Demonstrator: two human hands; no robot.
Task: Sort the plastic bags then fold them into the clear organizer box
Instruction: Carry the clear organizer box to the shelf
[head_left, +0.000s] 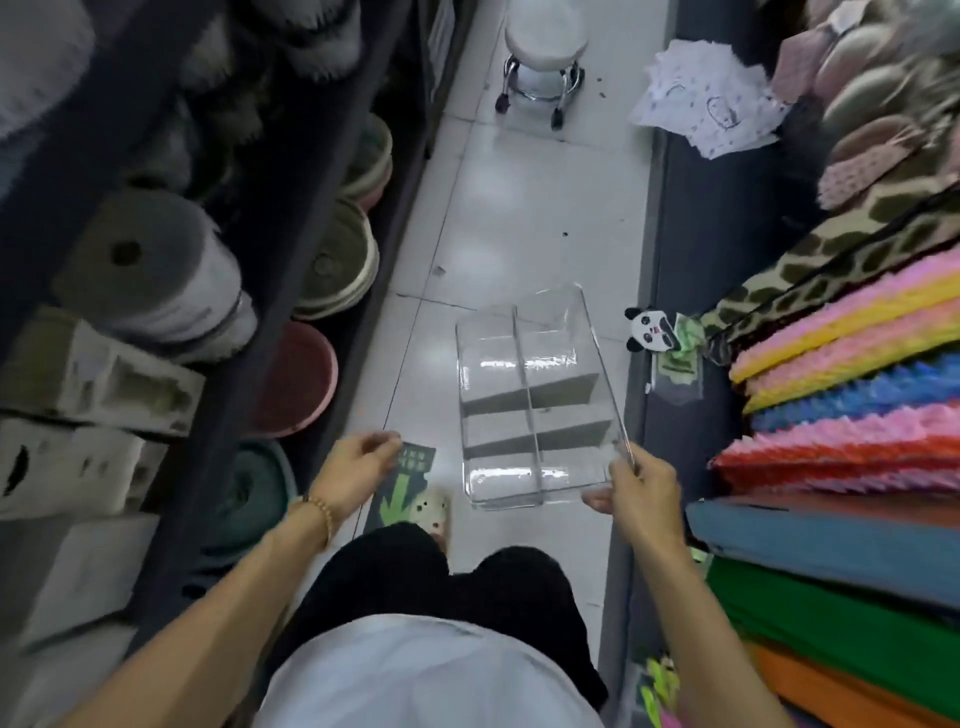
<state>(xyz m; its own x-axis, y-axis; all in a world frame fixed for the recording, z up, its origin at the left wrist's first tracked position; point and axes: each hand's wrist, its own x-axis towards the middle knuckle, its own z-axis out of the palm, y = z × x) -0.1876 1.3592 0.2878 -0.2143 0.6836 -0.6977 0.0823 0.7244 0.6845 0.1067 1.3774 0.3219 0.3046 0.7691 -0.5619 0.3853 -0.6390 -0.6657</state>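
The clear organizer box (530, 395), with several compartments, hangs above the white floor tiles in the aisle. My right hand (641, 496) grips its near right corner. All compartments look empty. My left hand (358, 465) is to the box's left, fingers loosely curled, holding nothing that I can see. A pile of white printed plastic bags (711, 101) lies on the dark shelf at the far right.
A white wheeled stool (543, 57) stands further down the aisle. Dark shelves with round basins (337, 260) and boxes line the left. Colourful mats (852, 374) and a panda-shaped item (649, 330) sit on the right shelf. A green arrow sticker (400, 488) marks the floor.
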